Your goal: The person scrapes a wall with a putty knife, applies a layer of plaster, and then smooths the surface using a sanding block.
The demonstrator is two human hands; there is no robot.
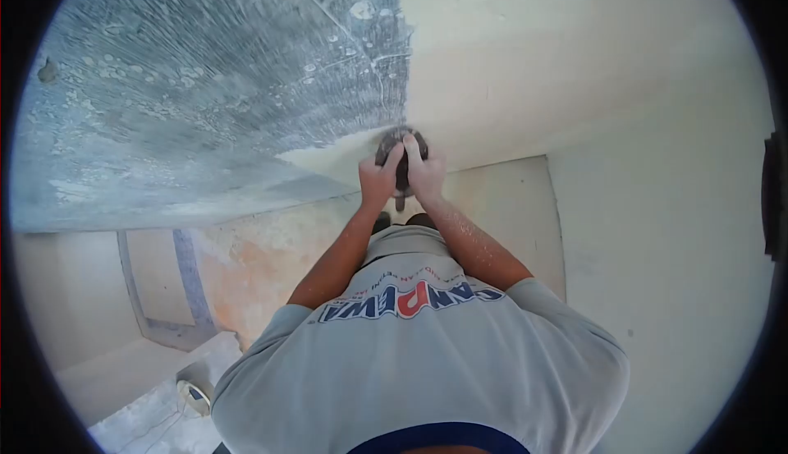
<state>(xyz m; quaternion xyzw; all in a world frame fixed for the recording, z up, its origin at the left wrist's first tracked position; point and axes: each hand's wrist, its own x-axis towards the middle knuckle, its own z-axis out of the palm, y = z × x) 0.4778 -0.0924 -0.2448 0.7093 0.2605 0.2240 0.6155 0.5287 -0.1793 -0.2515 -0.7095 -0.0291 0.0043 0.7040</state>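
Note:
Both my hands grip a dark, rounded tool that looks like a sander [402,176], held low against the wall. My left hand [378,180] wraps its left side, the thumb pointing up along the top. On the other side, my right hand [426,174] is closed round it, and pale dust coats that hand and forearm. The tool sits by the border between the blue-grey, streaked wall surface [271,68] and the smooth off-white surface [509,68]. Its face against the wall is hidden.
Below the wall lies a floor [271,249] with pale and orange-brown patches. A round pale container [194,397] stands at the lower left, near a recess with a blue-edged panel [160,277]. A pale wall [657,232] rises on the right, with a dark object [770,197] at its far edge.

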